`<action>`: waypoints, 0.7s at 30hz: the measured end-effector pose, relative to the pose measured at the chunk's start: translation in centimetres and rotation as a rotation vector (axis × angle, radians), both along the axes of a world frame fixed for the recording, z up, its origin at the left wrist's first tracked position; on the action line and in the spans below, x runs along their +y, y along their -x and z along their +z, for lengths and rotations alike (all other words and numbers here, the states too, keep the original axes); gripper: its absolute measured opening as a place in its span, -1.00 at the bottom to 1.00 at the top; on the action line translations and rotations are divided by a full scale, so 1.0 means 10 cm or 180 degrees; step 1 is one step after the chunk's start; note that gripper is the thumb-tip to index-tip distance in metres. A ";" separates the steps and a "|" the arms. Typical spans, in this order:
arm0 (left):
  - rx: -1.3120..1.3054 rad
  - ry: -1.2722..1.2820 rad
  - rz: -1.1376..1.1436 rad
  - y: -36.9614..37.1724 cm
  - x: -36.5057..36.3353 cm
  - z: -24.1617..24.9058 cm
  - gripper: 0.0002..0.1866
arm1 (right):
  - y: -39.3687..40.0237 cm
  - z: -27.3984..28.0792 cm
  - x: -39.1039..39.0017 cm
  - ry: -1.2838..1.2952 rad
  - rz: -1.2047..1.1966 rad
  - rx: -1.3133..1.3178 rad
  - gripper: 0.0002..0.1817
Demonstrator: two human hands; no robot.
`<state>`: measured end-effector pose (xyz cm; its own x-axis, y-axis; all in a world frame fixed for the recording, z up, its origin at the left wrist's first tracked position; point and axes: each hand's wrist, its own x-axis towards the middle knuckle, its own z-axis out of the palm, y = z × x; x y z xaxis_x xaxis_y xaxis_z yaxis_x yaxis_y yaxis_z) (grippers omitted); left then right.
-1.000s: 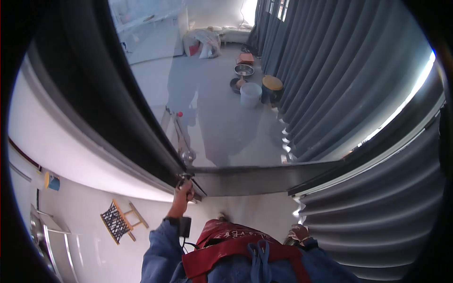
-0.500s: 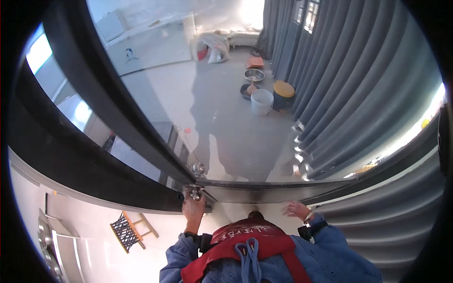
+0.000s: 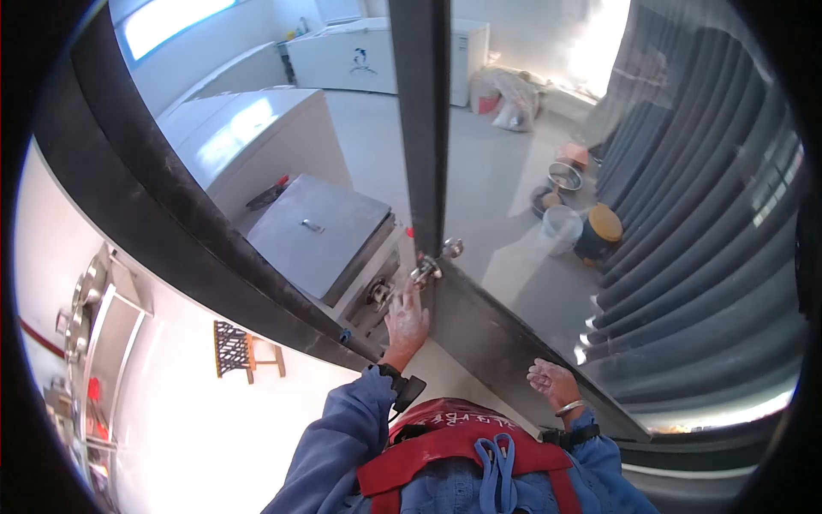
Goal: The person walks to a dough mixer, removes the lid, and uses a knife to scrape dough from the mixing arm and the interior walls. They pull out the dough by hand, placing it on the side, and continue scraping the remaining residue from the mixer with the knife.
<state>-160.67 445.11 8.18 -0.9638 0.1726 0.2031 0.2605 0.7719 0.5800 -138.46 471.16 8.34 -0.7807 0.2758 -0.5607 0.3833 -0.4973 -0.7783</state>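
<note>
A dark-framed glass door [image 3: 421,128] stands partly open in front of me, with a round metal knob [image 3: 424,271] at its edge. My left hand [image 3: 406,324] reaches up to the knob, fingers extended and touching or almost touching it. Whitish dust marks the fingers. My right hand [image 3: 553,383] hangs near the door's lower metal panel [image 3: 497,330], fingers loosely curled, with no object visible in it. A bracelet circles the right wrist.
Beyond the opening are a metal-lidded appliance [image 3: 321,231] and white chest freezers [image 3: 342,60]. Through the glass show a white bucket [image 3: 562,230], a yellow-lidded bin [image 3: 604,224], basins and grey curtains [image 3: 685,188]. A small stool [image 3: 248,351] stands at the left.
The door has swung open away from the frame at the left, showing the metal-lidded appliance. My left hand has moved forward with the knob, its fingers now straighter. The view has turned left.
</note>
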 end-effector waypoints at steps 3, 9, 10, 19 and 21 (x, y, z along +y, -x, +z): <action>-0.0279 -0.0116 -0.0075 -0.14 -0.07 -0.14 -0.19 | 0.09 -0.02 0.07 -0.0071 -0.0009 0.0192 -0.56; -0.0809 -0.0019 -0.0343 -0.55 -0.56 -0.69 -0.36 | 0.20 -0.20 0.14 -0.0095 -0.0425 0.0383 -0.61; -0.0771 -0.0022 -0.0285 -0.62 -0.72 -0.81 -0.36 | 0.20 -0.22 0.11 -0.0063 -0.0392 0.0423 -0.64; -0.1664 0.0454 -0.0416 -1.16 -1.69 -1.54 -0.57 | 0.30 -0.80 0.77 -0.0024 -0.0834 0.0258 -0.65; -0.1750 0.0293 -0.0053 -1.32 -1.89 -1.52 -0.57 | 0.27 -0.61 0.85 0.0125 -0.0467 0.0726 -0.53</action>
